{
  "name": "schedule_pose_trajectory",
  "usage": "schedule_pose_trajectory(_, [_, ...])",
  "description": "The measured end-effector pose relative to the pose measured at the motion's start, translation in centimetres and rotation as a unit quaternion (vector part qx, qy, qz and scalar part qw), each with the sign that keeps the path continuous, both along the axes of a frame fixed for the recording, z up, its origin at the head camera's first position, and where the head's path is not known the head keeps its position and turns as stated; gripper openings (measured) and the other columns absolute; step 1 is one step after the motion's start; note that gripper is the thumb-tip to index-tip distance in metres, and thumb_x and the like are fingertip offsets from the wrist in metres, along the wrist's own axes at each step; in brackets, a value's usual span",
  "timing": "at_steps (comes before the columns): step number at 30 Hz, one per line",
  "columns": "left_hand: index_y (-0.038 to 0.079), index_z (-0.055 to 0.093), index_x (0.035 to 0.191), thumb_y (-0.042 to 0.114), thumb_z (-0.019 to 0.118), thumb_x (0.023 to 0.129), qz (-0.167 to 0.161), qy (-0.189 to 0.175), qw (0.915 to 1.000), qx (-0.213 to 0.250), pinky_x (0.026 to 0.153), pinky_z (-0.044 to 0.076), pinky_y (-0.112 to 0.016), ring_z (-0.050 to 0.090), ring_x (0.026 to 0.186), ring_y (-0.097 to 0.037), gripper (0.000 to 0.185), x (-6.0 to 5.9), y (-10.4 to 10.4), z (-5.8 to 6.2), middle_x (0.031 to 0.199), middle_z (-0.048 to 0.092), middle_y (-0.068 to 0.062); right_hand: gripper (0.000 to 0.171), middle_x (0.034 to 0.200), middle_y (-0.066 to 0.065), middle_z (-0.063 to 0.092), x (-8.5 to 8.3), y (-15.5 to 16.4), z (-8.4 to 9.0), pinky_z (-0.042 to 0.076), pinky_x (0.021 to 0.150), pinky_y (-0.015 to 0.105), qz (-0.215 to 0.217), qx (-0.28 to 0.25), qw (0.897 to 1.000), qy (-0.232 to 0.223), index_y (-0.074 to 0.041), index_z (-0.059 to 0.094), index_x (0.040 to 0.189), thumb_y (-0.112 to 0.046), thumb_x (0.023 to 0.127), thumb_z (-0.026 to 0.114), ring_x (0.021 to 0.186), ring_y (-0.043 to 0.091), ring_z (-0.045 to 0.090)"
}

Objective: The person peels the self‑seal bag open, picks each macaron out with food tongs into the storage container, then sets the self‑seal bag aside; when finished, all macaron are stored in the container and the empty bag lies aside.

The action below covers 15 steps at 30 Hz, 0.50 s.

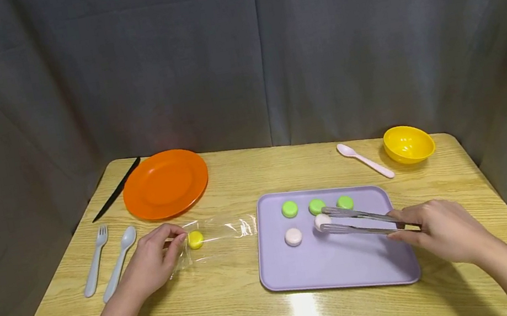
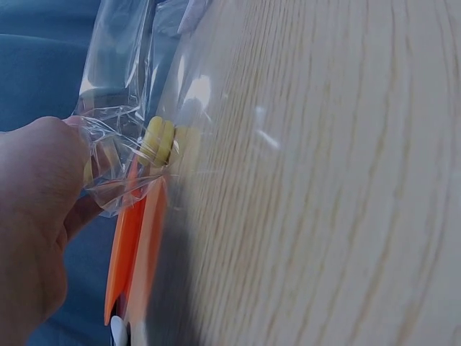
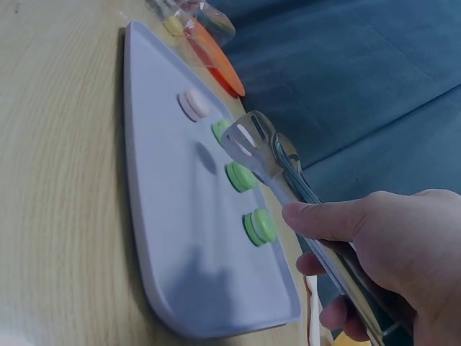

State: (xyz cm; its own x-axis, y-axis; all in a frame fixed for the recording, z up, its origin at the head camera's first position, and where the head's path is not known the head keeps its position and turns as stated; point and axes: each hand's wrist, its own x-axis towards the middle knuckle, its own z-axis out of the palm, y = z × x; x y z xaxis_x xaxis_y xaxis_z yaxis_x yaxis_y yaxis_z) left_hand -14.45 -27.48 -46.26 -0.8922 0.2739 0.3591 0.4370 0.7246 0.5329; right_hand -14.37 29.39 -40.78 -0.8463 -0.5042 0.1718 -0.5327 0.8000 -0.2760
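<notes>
My left hand (image 1: 152, 259) pinches the edge of a clear plastic bag (image 1: 225, 230), which lies flattened toward the tray. Inside the bag is a yellow macaron (image 1: 195, 240), seen edge-on in the left wrist view. In my right hand (image 1: 439, 230) I grip metal tongs (image 1: 365, 225) above the purple tray (image 1: 333, 273). Between the tong tips is a pale pink macaron (image 1: 322, 221), hidden by a slotted tip in the right wrist view. Another pale pink macaron (image 1: 293, 237) rests on the tray, below a row of green macarons (image 1: 289, 209).
An orange plate (image 1: 164, 184) and a black knife (image 1: 117, 190) lie at the back left. Nearer my left forearm are a grey fork (image 1: 96, 261) and spoon (image 1: 120, 264). A pink spoon (image 1: 366, 160) and a yellow bowl (image 1: 408, 145) stand behind the tray at the right.
</notes>
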Motion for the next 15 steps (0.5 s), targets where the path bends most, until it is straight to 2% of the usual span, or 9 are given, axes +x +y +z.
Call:
schedule_pose_trajectory(4, [0.010,0.069,0.109,0.007,0.070,0.104,-0.004,0.005,1.0000,0.000,0.084,0.063,-0.043,0.072,0.099,-0.019,0.006,-0.04,0.01,0.07,0.102,0.070,-0.001,0.031,0.090,-0.018,0.073,0.25,0.21,-0.33,0.039,0.053,0.027,-0.001,0.008,1.000,-0.011,-0.022,0.083,0.116,-0.037,0.089,0.088,0.066,-0.002,0.052])
schedule_pose_trajectory(7, [0.010,0.069,0.110,0.007,0.069,0.104,-0.005,0.009,0.9999,-0.002,0.084,0.063,-0.044,0.072,0.098,-0.019,0.006,-0.08,0.03,0.13,0.102,0.070,0.001,0.035,0.104,-0.010,0.078,0.33,0.21,-0.52,0.044,0.058,0.030,0.000,0.010,1.000,-0.017,-0.020,0.083,0.118,-0.038,0.089,0.087,0.077,0.002,0.060])
schedule_pose_trajectory(13, [0.010,0.069,0.110,0.007,0.070,0.104,-0.007,0.012,0.9999,-0.003,0.084,0.063,-0.044,0.072,0.098,-0.019,0.006,-0.17,0.10,0.13,0.102,0.070,0.002,0.035,0.105,-0.011,0.078,0.34,0.31,-0.70,0.047,0.060,0.031,-0.005,0.012,1.000,-0.024,-0.020,0.083,0.119,-0.037,0.088,0.087,0.080,0.003,0.064])
schedule_pose_trajectory(15, [0.010,0.070,0.110,0.007,0.070,0.104,-0.007,0.012,0.9999,-0.004,0.084,0.063,-0.044,0.072,0.099,-0.019,0.007,-0.19,0.11,0.11,0.103,0.070,0.002,0.036,0.100,-0.015,0.076,0.36,0.39,-0.64,0.046,0.059,0.030,-0.006,0.012,0.999,-0.029,-0.019,0.083,0.119,-0.038,0.088,0.087,0.077,0.002,0.061])
